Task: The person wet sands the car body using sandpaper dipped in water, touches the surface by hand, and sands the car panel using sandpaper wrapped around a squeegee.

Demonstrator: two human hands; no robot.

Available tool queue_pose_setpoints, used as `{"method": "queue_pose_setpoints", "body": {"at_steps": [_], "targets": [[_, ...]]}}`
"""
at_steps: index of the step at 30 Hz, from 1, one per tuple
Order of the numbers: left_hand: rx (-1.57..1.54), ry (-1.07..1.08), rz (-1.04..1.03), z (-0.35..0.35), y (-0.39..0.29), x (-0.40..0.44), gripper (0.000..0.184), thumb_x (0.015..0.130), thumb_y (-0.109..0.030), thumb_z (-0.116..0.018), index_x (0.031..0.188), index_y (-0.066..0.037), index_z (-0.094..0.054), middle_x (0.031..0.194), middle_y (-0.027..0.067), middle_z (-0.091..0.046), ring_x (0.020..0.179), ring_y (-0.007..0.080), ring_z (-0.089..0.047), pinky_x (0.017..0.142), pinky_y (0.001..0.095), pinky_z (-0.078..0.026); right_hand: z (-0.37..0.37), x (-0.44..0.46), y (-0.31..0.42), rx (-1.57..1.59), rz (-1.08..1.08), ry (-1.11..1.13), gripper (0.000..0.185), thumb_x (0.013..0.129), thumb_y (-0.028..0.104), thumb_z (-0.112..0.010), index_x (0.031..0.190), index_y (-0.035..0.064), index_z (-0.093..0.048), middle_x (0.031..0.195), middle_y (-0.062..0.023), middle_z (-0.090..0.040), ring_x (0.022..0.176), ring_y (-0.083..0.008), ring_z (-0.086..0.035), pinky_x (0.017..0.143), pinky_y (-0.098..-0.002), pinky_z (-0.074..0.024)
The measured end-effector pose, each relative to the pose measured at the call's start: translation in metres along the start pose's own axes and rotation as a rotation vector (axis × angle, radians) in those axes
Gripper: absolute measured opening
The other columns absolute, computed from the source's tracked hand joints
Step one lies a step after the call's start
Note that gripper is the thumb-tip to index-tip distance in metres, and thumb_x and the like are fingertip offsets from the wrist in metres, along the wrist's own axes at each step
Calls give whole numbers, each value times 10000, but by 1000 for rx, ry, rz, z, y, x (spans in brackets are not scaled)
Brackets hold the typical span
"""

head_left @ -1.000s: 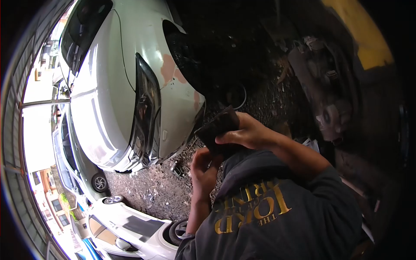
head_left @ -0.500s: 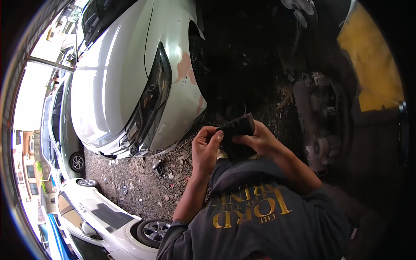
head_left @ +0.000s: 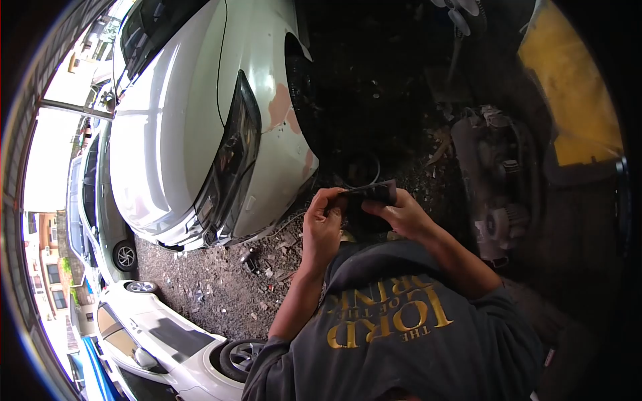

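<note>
Both my hands are close together in front of my chest, at the middle of the view. My right hand point(head_left: 406, 215) grips a dark, thin, flat sheet point(head_left: 374, 194) by its right side, with the thumb on the near face. My left hand point(head_left: 324, 226) has its fingers curled and pinches the left end of the same sheet. The sheet's lower part is lost in shadow. Beyond my hands stands a white car point(head_left: 180, 127) with pinkish patches point(head_left: 279, 107) on its fender, beside the headlight point(head_left: 234, 144).
Gravelly ground point(head_left: 214, 281) with debris lies at left. A second white car point(head_left: 174, 334) and a grey car point(head_left: 110, 207) stand there. On the right are a dusty compressor-like machine point(head_left: 495, 180) and a yellow sheet point(head_left: 575, 93). A fan point(head_left: 461, 13) stands at the top.
My left hand has risen from below the dark sheet to its left end. The sheet has tilted to nearly level, still in my right hand. The view has shifted.
</note>
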State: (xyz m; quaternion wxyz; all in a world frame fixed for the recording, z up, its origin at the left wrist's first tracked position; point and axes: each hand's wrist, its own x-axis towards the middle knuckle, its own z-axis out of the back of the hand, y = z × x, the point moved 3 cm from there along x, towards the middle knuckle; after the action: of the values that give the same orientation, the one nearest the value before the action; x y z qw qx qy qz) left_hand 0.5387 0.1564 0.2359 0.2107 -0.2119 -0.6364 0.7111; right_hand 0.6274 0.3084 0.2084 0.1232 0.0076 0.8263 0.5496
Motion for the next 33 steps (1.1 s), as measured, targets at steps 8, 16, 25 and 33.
{"method": "queue_pose_setpoints", "body": {"at_steps": [8, 16, 25, 33], "targets": [[-146, 97, 146, -9, -2, 18, 164, 971, 10, -600, 1125, -22, -644, 1005, 0, -652, 954, 56, -570, 881, 230, -452, 15, 0, 5, -244, 213, -112, 179, 985, 73, -644, 1136, -21, -655, 969, -44, -714, 922, -100, -656, 832, -277, -537], [-179, 126, 268, 2, 17, 8, 136, 920, -11, -700, 1040, -30, -640, 959, -12, -669, 902, 59, -605, 852, 230, -489, 9, 8, -3, -134, 201, -135, 156, 994, 97, -637, 1085, -28, -659, 997, -57, -709, 951, -100, -657, 837, -272, -544], [-130, 143, 258, 15, 17, -4, 208, 905, 77, -629, 1090, -18, -642, 1000, 20, -679, 944, 75, -613, 876, 251, -493, -1, 12, -27, -104, 149, -64, 178, 990, 153, -645, 1074, -2, -675, 963, -1, -685, 898, -69, -616, 814, -262, -513], [-72, 52, 279, 21, 47, -24, 279, 913, 80, -617, 1176, -14, -599, 1035, 27, -660, 991, 93, -605, 914, 257, -484, -24, 0, -28, -8, 1, -56, 213, 965, 158, -685, 1105, -2, -689, 984, -6, -698, 926, -63, -621, 838, -256, -516]]}}
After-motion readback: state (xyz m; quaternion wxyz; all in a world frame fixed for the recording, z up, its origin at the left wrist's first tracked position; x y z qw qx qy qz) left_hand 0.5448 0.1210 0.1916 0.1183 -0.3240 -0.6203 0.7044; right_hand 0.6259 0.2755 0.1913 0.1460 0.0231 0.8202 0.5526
